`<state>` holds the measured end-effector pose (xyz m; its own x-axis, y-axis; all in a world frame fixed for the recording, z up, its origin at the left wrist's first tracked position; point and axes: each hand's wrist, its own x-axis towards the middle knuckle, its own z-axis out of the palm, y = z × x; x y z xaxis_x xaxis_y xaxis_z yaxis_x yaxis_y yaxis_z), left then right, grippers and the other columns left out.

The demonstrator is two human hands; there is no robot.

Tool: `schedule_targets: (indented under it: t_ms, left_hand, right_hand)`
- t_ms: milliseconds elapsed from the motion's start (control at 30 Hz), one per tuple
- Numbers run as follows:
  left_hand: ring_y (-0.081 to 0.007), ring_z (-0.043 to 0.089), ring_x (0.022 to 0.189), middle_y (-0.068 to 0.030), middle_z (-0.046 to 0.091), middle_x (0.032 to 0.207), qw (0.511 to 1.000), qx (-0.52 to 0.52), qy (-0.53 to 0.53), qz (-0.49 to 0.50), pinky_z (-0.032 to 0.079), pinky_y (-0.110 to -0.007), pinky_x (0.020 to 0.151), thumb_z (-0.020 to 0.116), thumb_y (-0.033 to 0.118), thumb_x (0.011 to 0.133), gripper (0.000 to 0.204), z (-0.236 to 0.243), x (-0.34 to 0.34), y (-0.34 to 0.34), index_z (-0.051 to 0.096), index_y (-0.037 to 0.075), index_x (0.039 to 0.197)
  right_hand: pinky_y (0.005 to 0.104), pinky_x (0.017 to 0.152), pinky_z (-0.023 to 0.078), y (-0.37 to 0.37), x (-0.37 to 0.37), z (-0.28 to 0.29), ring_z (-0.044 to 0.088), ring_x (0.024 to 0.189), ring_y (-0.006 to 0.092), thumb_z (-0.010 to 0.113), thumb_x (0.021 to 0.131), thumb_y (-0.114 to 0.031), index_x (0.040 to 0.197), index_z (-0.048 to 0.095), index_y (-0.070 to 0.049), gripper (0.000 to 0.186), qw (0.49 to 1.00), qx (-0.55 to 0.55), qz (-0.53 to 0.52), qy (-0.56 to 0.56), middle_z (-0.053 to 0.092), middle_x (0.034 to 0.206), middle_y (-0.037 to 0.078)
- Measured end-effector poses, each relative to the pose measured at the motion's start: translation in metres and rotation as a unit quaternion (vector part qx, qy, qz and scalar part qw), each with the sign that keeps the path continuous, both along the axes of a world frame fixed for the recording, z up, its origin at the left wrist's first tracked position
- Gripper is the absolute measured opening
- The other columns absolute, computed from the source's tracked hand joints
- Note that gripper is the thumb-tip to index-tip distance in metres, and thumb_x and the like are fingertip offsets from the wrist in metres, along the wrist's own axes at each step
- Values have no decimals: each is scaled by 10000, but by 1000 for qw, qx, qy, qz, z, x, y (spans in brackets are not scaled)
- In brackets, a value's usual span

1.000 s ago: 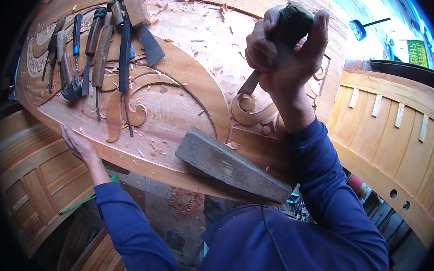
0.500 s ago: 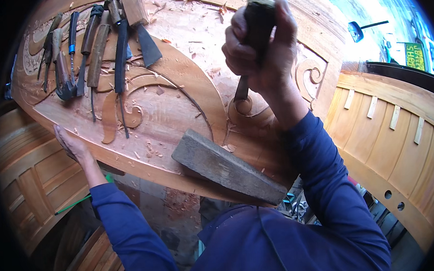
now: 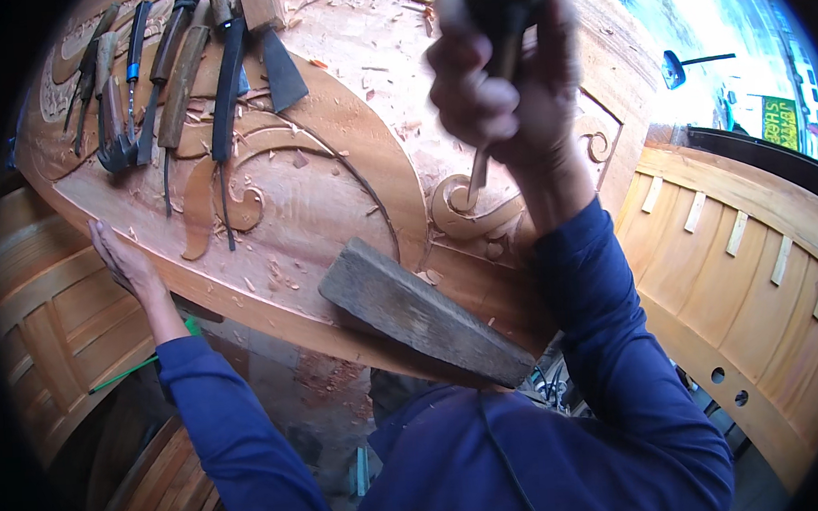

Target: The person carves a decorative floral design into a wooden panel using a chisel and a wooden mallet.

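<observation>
My right hand (image 3: 502, 93), blurred by motion, is closed around a chisel (image 3: 504, 12) with a thick dark handle. The blade points down from the fist, its tip over or on a raised scroll of the carved wooden panel (image 3: 367, 165); contact is unclear. My left hand (image 3: 130, 263) lies along the panel's near-left edge, fingers stretched out, holding no tool. A heavy grey wooden block (image 3: 421, 310), wider at one end, rests across the panel's near edge between my arms.
Several carving chisels (image 3: 183, 87) lie side by side at the panel's upper left, beside a wide flat blade (image 3: 283, 70). Wood shavings are scattered over the carving. Panelled wooden pieces stand at left (image 3: 57, 343) and right (image 3: 725, 276). A vehicle mirror (image 3: 673, 69) shows at upper right.
My right hand has tilted and moved slightly up and right with the chisel, its blade now angled differently over the scroll. My left hand stays at the panel edge; the view has shifted slightly.
</observation>
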<state>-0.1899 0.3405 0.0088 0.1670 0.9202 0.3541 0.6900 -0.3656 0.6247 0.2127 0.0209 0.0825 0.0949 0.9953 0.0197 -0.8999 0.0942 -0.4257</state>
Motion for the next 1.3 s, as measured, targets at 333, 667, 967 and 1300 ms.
schedule_targets:
  t_ms: [333, 667, 967, 1300]
  left_hand:
    - [-338, 359, 1523, -229, 398, 1630, 1000, -1, -7, 6, 256, -413, 1267, 375, 430, 1106, 665, -3, 0, 7, 434, -79, 1529]
    - [-336, 362, 1524, -221, 401, 1630, 999, -24, -25, 16, 255, -404, 1267, 368, 423, 1111, 655, 4, 14, -3, 435, -76, 1531]
    - [-331, 384, 1513, -213, 418, 1624, 1000, 7, 3, -2, 273, -402, 1257, 358, 417, 1112, 645, -6, -3, 11, 448, -69, 1526]
    - [-348, 416, 1488, -224, 427, 1615, 1000, 4, -24, 6, 314, -405, 1229, 407, 469, 1099, 675, -2, 2, 6, 453, -44, 1535]
  right_hand:
    - [278, 368, 252, 5, -13, -1, 330, 386, 118, 319, 975, -828, 829, 523, -68, 801, 984, -69, -128, -98, 417, 538, 13]
    - [268, 375, 259, 3, -17, -14, 339, 383, 113, 410, 966, -797, 814, 542, -67, 758, 982, -90, -131, -98, 386, 515, -7]
    - [294, 376, 245, 3, -13, -6, 323, 391, 130, 342, 958, -840, 806, 521, -95, 781, 982, -69, -151, -91, 383, 511, 4]
    - [180, 349, 223, 34, -42, 11, 325, 432, 42, 586, 933, -726, 880, 580, -93, 635, 971, -195, 16, -137, 457, 612, -27]
